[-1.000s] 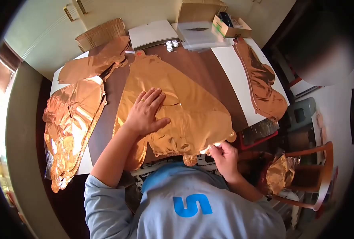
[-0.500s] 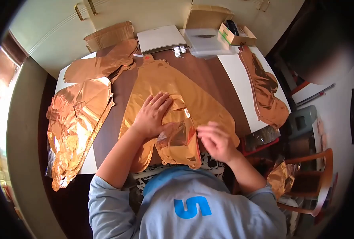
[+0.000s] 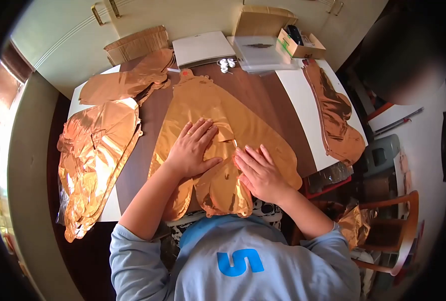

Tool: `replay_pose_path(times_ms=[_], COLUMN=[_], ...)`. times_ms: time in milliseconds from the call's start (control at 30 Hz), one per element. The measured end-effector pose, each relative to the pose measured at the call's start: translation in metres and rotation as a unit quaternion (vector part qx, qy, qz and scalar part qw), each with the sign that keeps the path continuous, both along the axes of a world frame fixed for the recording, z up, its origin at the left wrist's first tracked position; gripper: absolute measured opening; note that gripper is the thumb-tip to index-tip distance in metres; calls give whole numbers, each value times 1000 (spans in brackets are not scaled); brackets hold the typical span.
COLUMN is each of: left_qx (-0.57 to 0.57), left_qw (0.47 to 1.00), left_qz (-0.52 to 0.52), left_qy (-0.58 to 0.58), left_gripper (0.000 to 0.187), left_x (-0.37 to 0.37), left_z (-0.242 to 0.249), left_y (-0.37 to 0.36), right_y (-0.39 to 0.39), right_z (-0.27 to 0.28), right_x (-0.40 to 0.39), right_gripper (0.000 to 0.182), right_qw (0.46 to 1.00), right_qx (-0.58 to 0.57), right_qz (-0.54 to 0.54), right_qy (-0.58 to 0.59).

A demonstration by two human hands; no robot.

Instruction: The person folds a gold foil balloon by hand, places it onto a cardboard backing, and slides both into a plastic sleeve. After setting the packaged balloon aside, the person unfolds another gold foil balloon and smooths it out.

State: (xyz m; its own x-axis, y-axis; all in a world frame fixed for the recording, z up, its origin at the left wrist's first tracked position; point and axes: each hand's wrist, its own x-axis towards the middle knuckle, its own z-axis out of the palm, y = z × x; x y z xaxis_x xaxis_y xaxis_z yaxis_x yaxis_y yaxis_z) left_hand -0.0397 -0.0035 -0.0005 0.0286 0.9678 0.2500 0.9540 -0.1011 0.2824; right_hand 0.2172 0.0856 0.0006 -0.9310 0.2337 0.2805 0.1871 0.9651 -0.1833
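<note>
A large flat gold foil balloon (image 3: 255,128) lies on the dark wooden table, its lower part folded and reaching over the front edge. My left hand (image 3: 193,150) rests palm down on the middle of the foil, fingers stretched out. To its right, my right hand (image 3: 258,170) also lies flat on the foil, fingers extended over a folded edge. Neither hand grips anything. A small red mark shows on the tab at the balloon's far end.
Stacked shiny foil balloons (image 3: 100,145) lie at the left, with browner foil sheets (image 3: 117,85) behind. Another foil piece (image 3: 338,115) rests at the right on white board. Along the back are a white box (image 3: 203,47), small white items (image 3: 226,64) and a cardboard box (image 3: 303,45). A wooden chair (image 3: 406,231) stands at right.
My right hand has moved left and up, from hovering near the right fold to lying flat on the foil. The lower flap has shifted slightly; my left hand stays put.
</note>
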Motion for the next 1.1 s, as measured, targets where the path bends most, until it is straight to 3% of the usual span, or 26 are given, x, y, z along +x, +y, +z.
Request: replay_pose_path(times_ms=[267,567,800,1100], left_qx=[3,25,81,17], left_qw=[999,996,991,992], left_qz=[-23,73,107,122], left_qy=[-36,52,30,29], left_gripper=[84,92,99,105], left_x=[-7,34,43,45], left_z=[-2,21,-7,-8], left_y=[-2,17,14,13], right_y=[-1,0,6,8], right_z=[3,6,3,3], right_x=[0,-3,2,5], right_gripper=[60,63,61,76], right_qw=[999,997,997,995], right_qx=[1,-14,-54,-20], right_qz=[-1,-2,9,17], right_qy=[-36,-71,-62,-94])
